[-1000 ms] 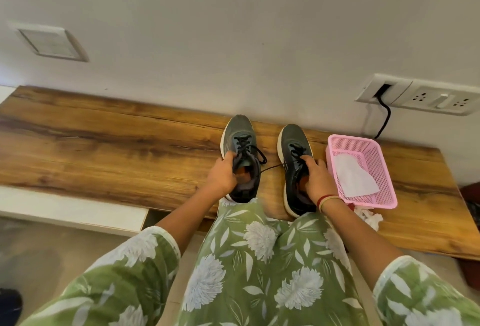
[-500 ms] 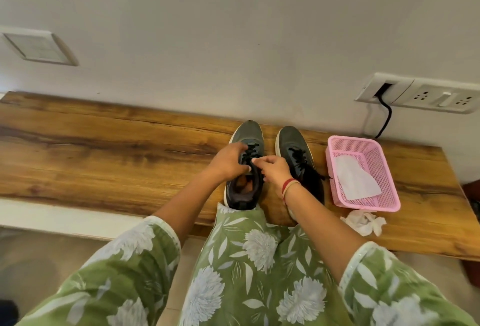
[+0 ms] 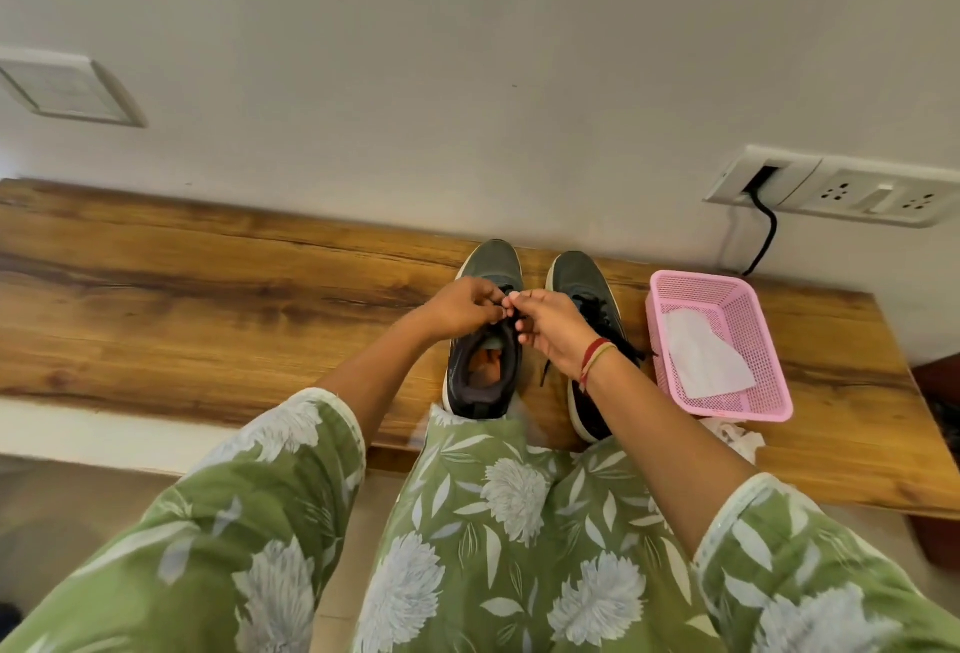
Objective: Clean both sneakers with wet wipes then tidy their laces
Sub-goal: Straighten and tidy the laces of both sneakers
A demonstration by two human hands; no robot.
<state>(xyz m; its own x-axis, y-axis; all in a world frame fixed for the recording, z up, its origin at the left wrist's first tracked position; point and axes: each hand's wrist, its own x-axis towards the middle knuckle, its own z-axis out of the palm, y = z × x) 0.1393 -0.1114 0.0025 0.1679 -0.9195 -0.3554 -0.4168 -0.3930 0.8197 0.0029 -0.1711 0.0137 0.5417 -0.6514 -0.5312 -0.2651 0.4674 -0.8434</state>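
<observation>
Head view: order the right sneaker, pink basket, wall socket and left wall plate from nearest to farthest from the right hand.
1. Right sneaker, just beside the right hand, partly under its wrist.
2. Pink basket, further right on the bench.
3. Socket, up on the wall at right.
4. Wall plate, far left on the wall.

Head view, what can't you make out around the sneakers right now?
All in the head view:
1. The left sneaker's laces: pinched under the fingers of the left hand and right hand; knotted or loose, cannot tell.
2. The right sneaker: its heel lies under the right forearm.
3. The crumpled wipe: partly hidden by the pink basket and that forearm.
4. The black cable: its lower end drops behind the basket.
</observation>
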